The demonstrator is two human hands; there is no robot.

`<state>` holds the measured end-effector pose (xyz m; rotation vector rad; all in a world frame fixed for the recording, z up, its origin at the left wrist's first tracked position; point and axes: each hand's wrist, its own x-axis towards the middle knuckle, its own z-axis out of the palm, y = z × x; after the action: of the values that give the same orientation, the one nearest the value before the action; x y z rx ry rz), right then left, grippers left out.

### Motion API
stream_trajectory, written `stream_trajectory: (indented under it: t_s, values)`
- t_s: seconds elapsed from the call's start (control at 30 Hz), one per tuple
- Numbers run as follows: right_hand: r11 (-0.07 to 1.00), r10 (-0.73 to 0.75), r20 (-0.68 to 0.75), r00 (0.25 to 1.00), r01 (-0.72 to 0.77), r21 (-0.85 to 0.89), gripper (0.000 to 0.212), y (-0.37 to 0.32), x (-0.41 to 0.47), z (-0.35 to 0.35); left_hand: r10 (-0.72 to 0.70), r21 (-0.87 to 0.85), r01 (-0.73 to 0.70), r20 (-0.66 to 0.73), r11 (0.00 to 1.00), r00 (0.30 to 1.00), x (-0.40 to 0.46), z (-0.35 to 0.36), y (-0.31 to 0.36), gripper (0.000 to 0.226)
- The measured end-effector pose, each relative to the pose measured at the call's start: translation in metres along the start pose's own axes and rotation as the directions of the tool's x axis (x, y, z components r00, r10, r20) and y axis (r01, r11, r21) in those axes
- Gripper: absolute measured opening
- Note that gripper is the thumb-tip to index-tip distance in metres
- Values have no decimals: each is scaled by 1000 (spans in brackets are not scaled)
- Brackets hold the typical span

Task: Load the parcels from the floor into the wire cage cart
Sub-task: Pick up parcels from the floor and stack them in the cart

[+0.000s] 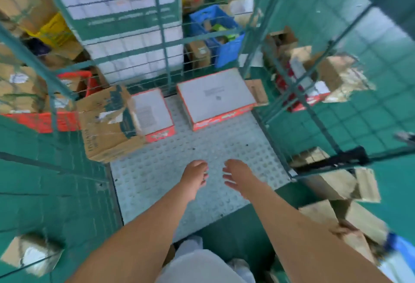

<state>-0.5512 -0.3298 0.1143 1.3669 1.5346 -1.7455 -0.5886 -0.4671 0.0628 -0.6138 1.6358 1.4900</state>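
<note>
The wire cage cart's studded grey floor [175, 170] lies below me, with green mesh walls [139, 42] at the back and both sides. On it sit a large flat red-edged box [215, 98], a smaller red-edged box [155, 114] and a torn brown carton [105, 123] at the left. My left hand [195, 177] and my right hand [238, 177] hover side by side over the cart floor's front part, fingers relaxed, holding nothing.
Brown parcels [336, 190] lie on the green floor at the right, outside the cart. Another person's hand [341, 228] rests on one [359, 217]. A blue crate [222, 35], red crates [76, 82] and more cartons stand behind the mesh. A carton [31, 253] lies at the lower left.
</note>
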Motion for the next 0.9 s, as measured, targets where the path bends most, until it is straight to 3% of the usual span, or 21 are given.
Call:
stream_trajectory:
  t_s: [0.13, 0.33, 0.5, 0.63, 0.8, 0.9]
  values:
    - [977, 112, -123, 986, -86, 194, 28, 54, -35, -96, -8, 172, -11, 111, 985, 994, -39, 83, -28, 14]
    - [879, 164, -241, 956, -31, 476, 38, 163, -86, -215, -34, 397, -78, 267, 915, 963, -87, 196, -83, 15]
    - [704, 223, -276, 935, 42, 709, 41, 243, -120, -285, -52, 553, -194, 397, 810, 916, -122, 279, -138, 9]
    - [608, 319, -335, 886, 80, 790, 33, 305, -142, -324, -99, 638, -256, 467, 726, 879, -147, 332, -182, 11]
    - [417, 381, -329, 864, 157, 895, 39, 373, -161, -356, -180, 739, -324, 513, 590, 839, -169, 378, -221, 12]
    - [317, 450, -315, 836, 180, 931, 30, 410, -166, -364, -242, 783, -351, 525, 514, 816, -177, 403, -241, 13]
